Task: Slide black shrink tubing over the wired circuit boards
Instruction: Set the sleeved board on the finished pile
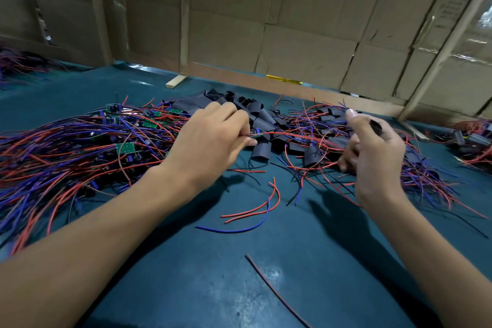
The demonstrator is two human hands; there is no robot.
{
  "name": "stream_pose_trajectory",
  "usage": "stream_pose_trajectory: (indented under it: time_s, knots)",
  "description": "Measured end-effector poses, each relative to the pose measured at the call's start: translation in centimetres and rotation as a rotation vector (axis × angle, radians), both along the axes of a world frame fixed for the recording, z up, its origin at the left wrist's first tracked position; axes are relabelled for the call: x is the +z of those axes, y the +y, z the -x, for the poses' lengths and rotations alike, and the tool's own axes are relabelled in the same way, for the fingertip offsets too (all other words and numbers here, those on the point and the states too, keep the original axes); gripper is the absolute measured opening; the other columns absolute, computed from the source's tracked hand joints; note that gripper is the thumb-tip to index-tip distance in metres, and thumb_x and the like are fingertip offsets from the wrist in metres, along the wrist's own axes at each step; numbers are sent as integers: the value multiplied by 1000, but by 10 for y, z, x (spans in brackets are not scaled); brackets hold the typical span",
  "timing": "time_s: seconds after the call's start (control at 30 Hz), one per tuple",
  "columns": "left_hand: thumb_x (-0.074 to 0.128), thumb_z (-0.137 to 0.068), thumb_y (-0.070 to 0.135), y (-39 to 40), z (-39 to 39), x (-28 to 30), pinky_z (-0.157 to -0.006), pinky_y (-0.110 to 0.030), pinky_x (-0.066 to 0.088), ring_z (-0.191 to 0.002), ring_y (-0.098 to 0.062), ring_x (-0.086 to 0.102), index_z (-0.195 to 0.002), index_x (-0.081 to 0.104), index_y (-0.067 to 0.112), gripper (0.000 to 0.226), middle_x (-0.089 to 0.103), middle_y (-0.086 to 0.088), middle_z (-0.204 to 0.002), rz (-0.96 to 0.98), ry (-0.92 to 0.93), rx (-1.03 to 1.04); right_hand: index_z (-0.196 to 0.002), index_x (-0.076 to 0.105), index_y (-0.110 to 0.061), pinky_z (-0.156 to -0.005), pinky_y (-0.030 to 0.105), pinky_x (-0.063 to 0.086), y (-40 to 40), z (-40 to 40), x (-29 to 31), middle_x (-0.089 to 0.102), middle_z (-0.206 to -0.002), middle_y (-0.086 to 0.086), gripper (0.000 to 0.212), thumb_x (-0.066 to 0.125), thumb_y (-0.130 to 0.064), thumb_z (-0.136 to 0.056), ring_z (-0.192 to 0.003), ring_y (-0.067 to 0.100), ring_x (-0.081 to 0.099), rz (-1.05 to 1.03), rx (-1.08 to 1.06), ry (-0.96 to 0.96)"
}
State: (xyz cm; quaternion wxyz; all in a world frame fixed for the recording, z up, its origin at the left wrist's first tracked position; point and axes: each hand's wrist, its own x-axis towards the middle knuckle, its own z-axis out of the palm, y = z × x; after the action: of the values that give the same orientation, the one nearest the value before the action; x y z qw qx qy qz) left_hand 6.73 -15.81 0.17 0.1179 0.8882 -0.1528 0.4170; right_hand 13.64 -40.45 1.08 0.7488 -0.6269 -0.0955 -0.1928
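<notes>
My left hand pinches a small green wired circuit board at its fingertips, red and blue wires trailing right from it. My right hand is raised to the right and holds a piece of black shrink tubing between thumb and fingers. A heap of flat black tubing pieces lies beyond the hands. A large pile of bare green boards with red and blue wires fills the left. Boards that carry black tubing lie tangled in wires under and beyond the right hand.
The table has a dark teal mat. Loose red, blue and black wire offcuts lie in the middle, and one dark wire lies nearer me. Cardboard walls close the back. More wired parts sit far right.
</notes>
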Motion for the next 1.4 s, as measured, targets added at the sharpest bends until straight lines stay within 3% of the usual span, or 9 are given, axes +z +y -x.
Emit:
stream_pose_trajectory:
  time_s: [0.07, 0.17, 0.3, 0.4, 0.57, 0.77, 0.93, 1.27, 1.4]
  knots:
    - [72, -93, 25, -1, 0, 1, -68, -51, 46, -75, -34, 50, -82, 61, 5, 26, 56, -10, -82, -3, -66, -22, -81, 56, -26, -59, 41, 40, 7, 8, -3, 49, -69, -6, 17, 69, -30, -92, -60, 20, 44, 53, -245, -108]
    - [71, -94, 21, -2, -1, 0, -68, -50, 46, -73, -34, 49, -80, 61, 2, 26, 55, -11, -82, 27, -123, -54, -78, 49, -27, -60, 33, 39, 18, 20, -1, 48, -66, -12, 22, 65, -31, -94, -59, 12, 43, 52, -325, -267]
    - [70, -96, 18, -1, 0, 1, -67, -50, 47, -72, -34, 50, -79, 63, 0, 26, 58, -13, -82, 14, -205, -93, -67, 60, -23, -44, 22, 31, 18, 17, 12, 27, -50, -6, 31, 58, -37, -95, -42, 14, 25, -359, 275, 151]
    - [67, -98, 13, -2, 1, 3, -67, -48, 47, -70, -33, 51, -75, 63, -1, 27, 60, -13, -81, -48, -313, -182, -77, 68, -15, -46, 25, 31, 6, 10, 7, 24, -52, -5, 40, 48, -40, -101, -47, 14, 23, -230, 606, 429]
    - [65, -96, 2, -4, 6, 3, -67, -41, 47, -69, -31, 51, -71, 65, -6, 26, 64, -15, -81, -112, -379, -327, -92, 77, -7, -48, 28, 42, -1, 7, -2, 53, -67, 4, 34, 51, -28, -99, -52, 15, 43, 75, 862, 457]
    - [66, -95, 1, -7, 7, 5, -63, -43, 49, -68, -33, 57, -71, 68, -5, 25, 66, -14, -80, -171, -400, -348, -105, 73, -6, -52, 25, 23, 1, 12, -8, 56, -74, 1, 20, 72, -11, -86, -51, 6, 32, 151, 1146, 390]
    - [66, -98, 8, -4, 7, 5, -66, -44, 50, -70, -34, 58, -76, 70, -4, 25, 63, -13, -77, -199, -354, -354, -85, 77, -10, -52, 32, 14, 10, 15, -7, 57, -72, 7, 36, 81, -45, -80, -44, 6, 30, 244, 1021, 335]
    - [73, -95, 22, -5, 2, 5, -73, -42, 52, -72, -32, 58, -82, 73, 2, 24, 65, -6, -80, -173, -349, -368, -74, 70, -17, -44, 25, 15, 10, 13, -5, 43, -63, 3, 5, 72, -17, -79, -42, 10, 24, 209, 783, 261]
    - [73, -95, 25, -5, 3, 6, -69, -39, 51, -69, -31, 58, -84, 74, 2, 26, 65, -7, -79, -174, -292, -378, -66, 65, -20, -46, 28, 13, 6, 11, -4, 40, -60, -2, 17, 65, -16, -82, -44, 11, 22, 195, 742, 244]
